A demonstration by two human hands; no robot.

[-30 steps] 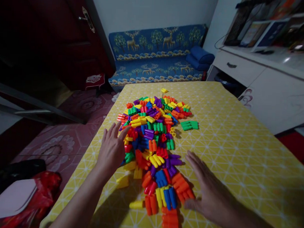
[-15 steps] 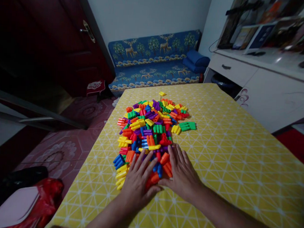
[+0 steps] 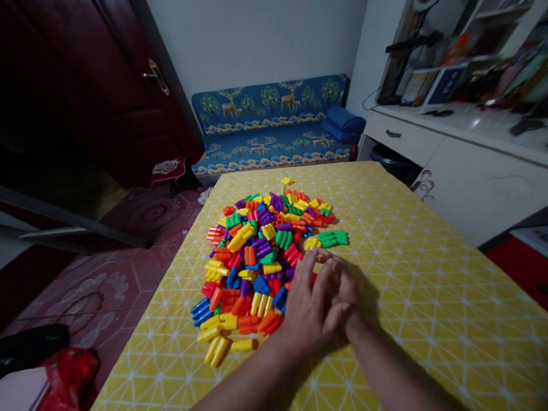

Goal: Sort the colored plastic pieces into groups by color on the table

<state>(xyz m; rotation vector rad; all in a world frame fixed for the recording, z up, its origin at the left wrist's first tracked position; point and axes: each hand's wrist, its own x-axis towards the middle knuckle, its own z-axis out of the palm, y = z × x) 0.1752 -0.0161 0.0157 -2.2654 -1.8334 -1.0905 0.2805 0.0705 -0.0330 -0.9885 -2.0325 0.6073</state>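
Note:
A heap of small plastic building pieces [image 3: 254, 259] in red, yellow, blue, green, purple and orange lies on a table with a yellow patterned cloth [image 3: 432, 307]. Both my hands rest together at the heap's near right edge. My left hand [image 3: 304, 305] lies flat with its fingers stretched out, touching the pieces and partly covering my right hand [image 3: 345, 289]. The right hand's fingers also point forward along the cloth, against the heap. Neither hand holds a piece. A green piece [image 3: 333, 237] lies just beyond my fingertips.
A lone yellow piece [image 3: 286, 181] sits past the heap. Behind the table stands a blue patterned sofa [image 3: 272, 127]. A dark red door [image 3: 80, 91] is at the left, and a white cabinet [image 3: 473, 176] with cluttered shelves at the right. A red bag [image 3: 65, 372] lies on the floor.
Both hands came in from either side of the heap, met at its near end and slid forward and right, pushing the pieces into a tighter heap farther away.

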